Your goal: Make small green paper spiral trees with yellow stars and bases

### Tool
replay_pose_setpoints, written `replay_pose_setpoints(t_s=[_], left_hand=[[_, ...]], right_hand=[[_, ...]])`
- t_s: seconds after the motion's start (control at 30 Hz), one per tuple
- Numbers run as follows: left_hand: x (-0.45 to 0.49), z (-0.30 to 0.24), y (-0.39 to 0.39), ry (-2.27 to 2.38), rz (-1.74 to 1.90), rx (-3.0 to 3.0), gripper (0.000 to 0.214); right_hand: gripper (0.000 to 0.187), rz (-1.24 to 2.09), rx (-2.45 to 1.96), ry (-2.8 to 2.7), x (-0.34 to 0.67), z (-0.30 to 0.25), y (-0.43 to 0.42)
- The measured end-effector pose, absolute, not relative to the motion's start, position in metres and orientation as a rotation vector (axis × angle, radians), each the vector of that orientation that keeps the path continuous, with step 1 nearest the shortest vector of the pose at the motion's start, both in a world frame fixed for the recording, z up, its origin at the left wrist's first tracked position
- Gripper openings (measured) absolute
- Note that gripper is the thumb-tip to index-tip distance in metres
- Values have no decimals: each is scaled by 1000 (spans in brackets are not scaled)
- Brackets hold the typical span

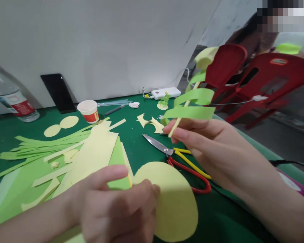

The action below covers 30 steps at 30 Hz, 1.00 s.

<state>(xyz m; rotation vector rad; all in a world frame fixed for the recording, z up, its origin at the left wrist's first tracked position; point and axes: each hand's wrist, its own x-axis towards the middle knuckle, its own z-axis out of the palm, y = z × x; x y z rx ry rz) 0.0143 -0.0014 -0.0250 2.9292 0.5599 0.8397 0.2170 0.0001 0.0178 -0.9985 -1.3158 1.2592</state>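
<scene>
My right hand (215, 145) pinches the lower end of a thin, pale yellow paper stick (184, 108). A green paper strip (192, 113) winds loosely around this stick, and a curled yellow paper piece (206, 58) sits at its top. Lower down, my left hand (119, 206) is closed at the left edge of a large yellow paper disc (177, 202); its fingertips are partly hidden. Between the hands, scissors (171, 153) with red and yellow handles lie on the table with their handles apart, partly behind the disc and my right hand.
Green paper strips (53, 145) and yellow sheets (98, 148) cover the left side. A paper cup (88, 111), bottle (17, 98), phone (58, 92), pen (115, 109) and power bank (166, 92) stand or lie behind. Red chairs (278, 77) and a person are at right.
</scene>
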Motion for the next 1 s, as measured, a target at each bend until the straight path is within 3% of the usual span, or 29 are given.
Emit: replay_pose_setpoints(t_s=[0.1,0.2,0.33,0.43,0.5,0.6,0.8,1.0], left_hand=[[17,-13,-4,289,1029,2993,24],[21,-16,-2,307,743,2986,32],[-4,-9,19,821,397,2412,8],[-40,9,48,1316,236,2031,16],[-64,18,68,1667,454,1758,21],[-95,18,92,1810,637,1649,20],[-132,-11,116,1907,644,1575,25],[-151,-24,116,1897,695,1938,39]], right_hand=[[5,1202,-1019,-1314,218,17,1],[3,1203,-1031,-1261,219,15,4],[10,1201,-1076,-1165,219,14,9],[13,1191,-1100,-1137,219,13,13],[10,1186,-1111,-1164,220,13,15],[7,1179,-1123,-1211,220,11,17],[11,1249,-1137,-1279,220,10,17],[11,1278,-1142,-1292,219,12,17]])
